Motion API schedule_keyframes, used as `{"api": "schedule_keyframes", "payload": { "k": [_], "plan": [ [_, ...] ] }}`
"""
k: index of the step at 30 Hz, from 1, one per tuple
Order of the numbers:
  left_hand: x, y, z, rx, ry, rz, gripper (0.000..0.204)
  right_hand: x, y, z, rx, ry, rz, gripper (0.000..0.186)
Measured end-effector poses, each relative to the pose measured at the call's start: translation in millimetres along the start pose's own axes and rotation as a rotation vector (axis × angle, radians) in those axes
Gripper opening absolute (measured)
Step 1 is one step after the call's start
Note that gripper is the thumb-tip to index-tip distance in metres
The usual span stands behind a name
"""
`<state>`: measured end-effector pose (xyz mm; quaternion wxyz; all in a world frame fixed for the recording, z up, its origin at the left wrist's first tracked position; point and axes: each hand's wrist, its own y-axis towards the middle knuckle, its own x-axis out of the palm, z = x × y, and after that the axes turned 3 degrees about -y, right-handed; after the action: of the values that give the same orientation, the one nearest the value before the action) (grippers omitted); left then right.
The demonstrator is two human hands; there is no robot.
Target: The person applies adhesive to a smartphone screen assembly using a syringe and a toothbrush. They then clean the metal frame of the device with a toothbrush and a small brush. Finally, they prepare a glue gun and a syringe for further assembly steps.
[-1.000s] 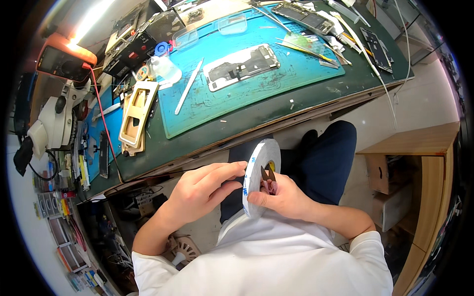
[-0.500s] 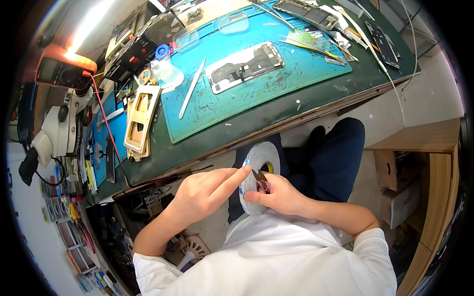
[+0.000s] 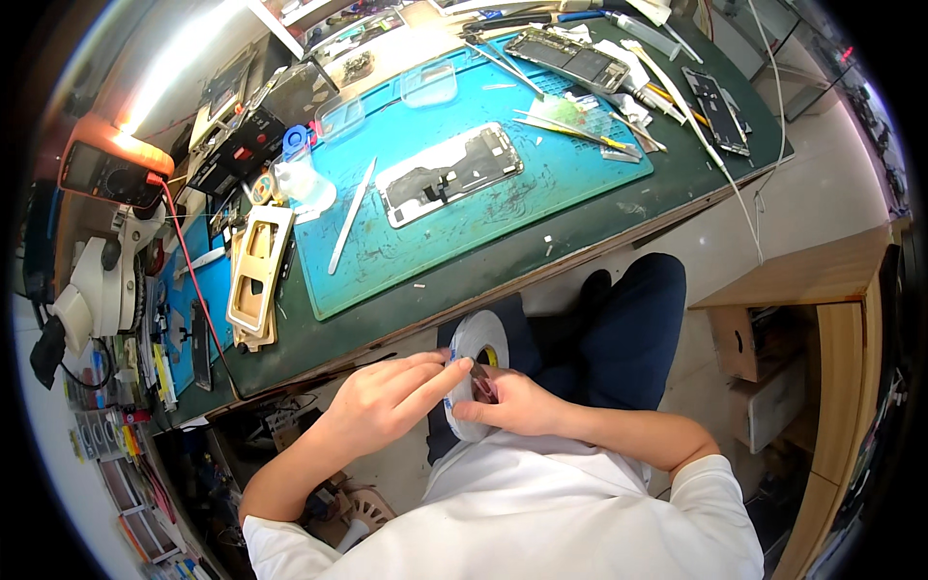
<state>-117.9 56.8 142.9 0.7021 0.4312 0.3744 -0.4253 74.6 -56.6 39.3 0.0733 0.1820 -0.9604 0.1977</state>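
Low in front of my body, a large grey-white roll of tape (image 3: 474,339) with blue marks on its edge stands upright between my hands. My right hand (image 3: 517,404) is closed around the roll's near right part and also holds small scissors (image 3: 482,385), their dark blades angled toward my left fingertips. With the index finger stretched out, my left hand (image 3: 387,401) reaches the roll's left edge; its fingertips press there close to the blades. The left thumb is hidden, and a loose tape end cannot be made out.
A phone housing (image 3: 449,174) lies on the blue mat (image 3: 387,275) beside a white spudger (image 3: 352,215). Tweezers (image 3: 577,129) and an opened phone (image 3: 568,58) lie farther right. Wooden frames (image 3: 259,271) and an orange multimeter (image 3: 116,164) are left. A wooden cabinet (image 3: 793,266) stands right.
The view has shifted, so the bench appears farther left. My left fingertips have come closer to the scissors at the roll's edge, and the blades now look less spread.
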Motion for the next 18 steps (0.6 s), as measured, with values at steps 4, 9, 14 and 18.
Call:
{"api": "schedule_keyframes", "payload": {
  "k": [4, 9, 14, 18],
  "plan": [
    [0.2, -1.2, -3.0, -0.037, -0.055, -0.102, 0.059, -3.9, 0.0, 3.6, 0.010, -0.046, -0.023, 0.060],
    [4.3, -2.7, -12.4, -0.133, -0.137, -0.163, 0.055, -15.0, -0.4, -0.7, 0.068, -0.163, -0.068, 0.055],
    [4.4, -1.2, -14.4, -0.142, -0.174, -0.162, 0.053, -17.1, 2.1, 6.7, 0.031, -0.028, -0.122, 0.051],
    [-11.3, 5.1, -4.8, -0.121, -0.142, -0.131, 0.053, -6.7, 2.3, 5.5, -0.006, 0.115, -0.147, 0.042]
  ]
}}
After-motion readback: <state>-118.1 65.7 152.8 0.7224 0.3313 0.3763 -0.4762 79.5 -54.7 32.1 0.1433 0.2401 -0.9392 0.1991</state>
